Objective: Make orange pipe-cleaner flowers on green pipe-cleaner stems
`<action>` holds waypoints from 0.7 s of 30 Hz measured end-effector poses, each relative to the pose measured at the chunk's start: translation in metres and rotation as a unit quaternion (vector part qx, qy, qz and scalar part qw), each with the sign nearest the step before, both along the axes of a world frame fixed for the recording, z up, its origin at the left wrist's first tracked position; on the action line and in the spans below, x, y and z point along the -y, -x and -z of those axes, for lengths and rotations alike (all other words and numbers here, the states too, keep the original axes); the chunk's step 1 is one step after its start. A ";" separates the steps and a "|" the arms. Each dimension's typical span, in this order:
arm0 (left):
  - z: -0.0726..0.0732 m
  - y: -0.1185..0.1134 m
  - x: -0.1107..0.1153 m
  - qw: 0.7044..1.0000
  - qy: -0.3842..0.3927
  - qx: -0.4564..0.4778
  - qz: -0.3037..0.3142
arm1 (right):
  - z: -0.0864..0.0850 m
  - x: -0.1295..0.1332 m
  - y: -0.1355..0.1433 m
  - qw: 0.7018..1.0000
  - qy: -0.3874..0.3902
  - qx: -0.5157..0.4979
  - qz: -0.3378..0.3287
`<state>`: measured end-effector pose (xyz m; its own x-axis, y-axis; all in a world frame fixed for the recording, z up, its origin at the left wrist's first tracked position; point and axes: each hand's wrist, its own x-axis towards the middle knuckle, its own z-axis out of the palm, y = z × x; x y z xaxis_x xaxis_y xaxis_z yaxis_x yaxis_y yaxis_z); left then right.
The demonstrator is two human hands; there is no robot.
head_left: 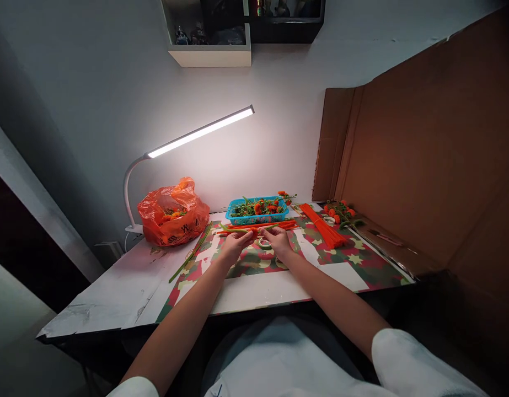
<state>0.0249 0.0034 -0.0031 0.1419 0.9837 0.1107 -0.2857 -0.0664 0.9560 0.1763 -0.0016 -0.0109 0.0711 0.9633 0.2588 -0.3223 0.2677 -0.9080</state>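
My left hand [237, 242] is closed in a pinch on a thin green stem [228, 228] that sticks out to the left past the fingers. My right hand [276, 241] faces it, its fingers pinched together at the same height, with a bit of green showing above them. Whether one stem runs through both hands is too small to tell. Just below the fingertips lies a roll of tape [264, 243]. Behind the hands, long orange fuzzy sticks [285, 224] lie across the table in front of a blue basket [237, 220] of orange flowers with green stems.
An orange plastic bag [171, 215] stands left under a lit lamp [200, 132]. Green stems [190, 253] lie nearby. To the right are an orange stick bundle [323, 226], another tape roll [328, 220], orange flowers [341, 212] and a tall cardboard wall [415, 138].
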 end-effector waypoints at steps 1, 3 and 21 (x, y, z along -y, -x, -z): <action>0.000 -0.001 0.000 1.000 -0.001 0.004 0.001 | 0.000 0.000 0.001 1.000 0.004 -0.005 -0.004; 0.001 -0.003 0.000 1.000 -0.003 0.012 0.002 | 0.001 0.000 0.002 1.000 0.013 -0.015 -0.012; 0.007 -0.009 -0.005 0.997 -0.003 0.017 -0.070 | 0.006 -0.008 0.001 0.996 0.064 -0.060 -0.025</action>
<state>0.0335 0.0084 -0.0106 -0.0006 0.9930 0.1184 -0.3050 -0.1129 0.9456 0.1755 0.0066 -0.0170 0.0451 0.9911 0.1253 -0.4411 0.1323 -0.8877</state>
